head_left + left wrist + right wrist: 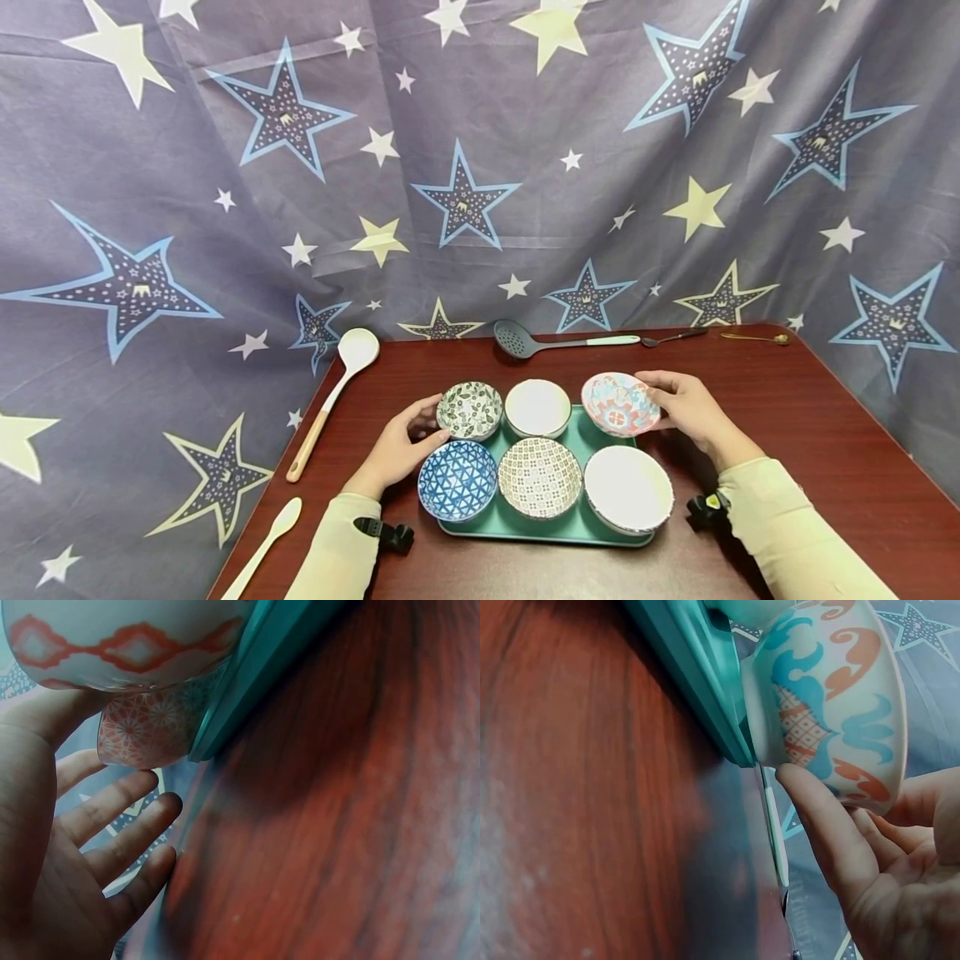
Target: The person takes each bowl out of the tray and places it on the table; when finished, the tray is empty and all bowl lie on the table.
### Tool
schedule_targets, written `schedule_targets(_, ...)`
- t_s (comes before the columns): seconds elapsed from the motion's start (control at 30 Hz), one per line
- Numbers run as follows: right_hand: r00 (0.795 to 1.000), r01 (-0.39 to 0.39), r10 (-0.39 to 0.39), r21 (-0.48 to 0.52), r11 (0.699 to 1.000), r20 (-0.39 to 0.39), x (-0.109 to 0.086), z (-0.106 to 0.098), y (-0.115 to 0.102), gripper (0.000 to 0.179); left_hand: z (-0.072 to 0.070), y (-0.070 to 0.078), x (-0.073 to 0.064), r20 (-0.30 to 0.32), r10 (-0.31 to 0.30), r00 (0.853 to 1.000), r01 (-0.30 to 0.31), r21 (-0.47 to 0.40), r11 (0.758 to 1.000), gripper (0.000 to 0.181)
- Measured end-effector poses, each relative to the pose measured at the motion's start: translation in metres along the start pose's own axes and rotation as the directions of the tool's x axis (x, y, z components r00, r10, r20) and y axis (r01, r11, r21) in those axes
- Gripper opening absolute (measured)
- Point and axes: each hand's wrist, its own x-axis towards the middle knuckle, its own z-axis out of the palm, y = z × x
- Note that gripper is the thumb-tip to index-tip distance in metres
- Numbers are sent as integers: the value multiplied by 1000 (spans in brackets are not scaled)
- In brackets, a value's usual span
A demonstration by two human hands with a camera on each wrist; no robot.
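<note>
My left hand (405,442) reaches beside a green leaf-patterned bowl (469,410), its fingers at that bowl's left side. In the left wrist view its fingers (124,847) are spread and fairly straight, beside the pink-flowered outside of the bowl (146,731); the thumb tip is hidden. My right hand (690,412) pinches the rim and side of a red-and-blue patterned bowl (618,405), tilted at the back right corner of a green tray (547,533). A blue triangle-patterned bowl (457,481), a brown-patterned bowl (540,478) and two white bowls (628,490) are also on the tray.
A white ladle (341,375) with a wooden handle and a pale spoon (270,537) lie along the left edge. Along the back edge are a grey slotted skimmer (517,340), a small dark spoon (675,337) and a thin gold spoon (757,337). A star-patterned curtain (480,275) hangs behind.
</note>
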Motion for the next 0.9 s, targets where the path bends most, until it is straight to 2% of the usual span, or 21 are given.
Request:
schedule_targets(0.37,998,-10,8,-26,1000,-55,-7,-17,-3,46,3,-4,1,-3,10,1000,-10,-42,999,63)
schedule_targets(0.67,994,-25,26,7,1000,-107,-15,-34,4,47,-1,26,-4,12,0,1000,1,-88,996,61)
schedule_targets(0.9,992,-18,20,15,1000,-121,-15,-43,18,48,-3,27,-6,15,15,1000,-13,-94,996,61)
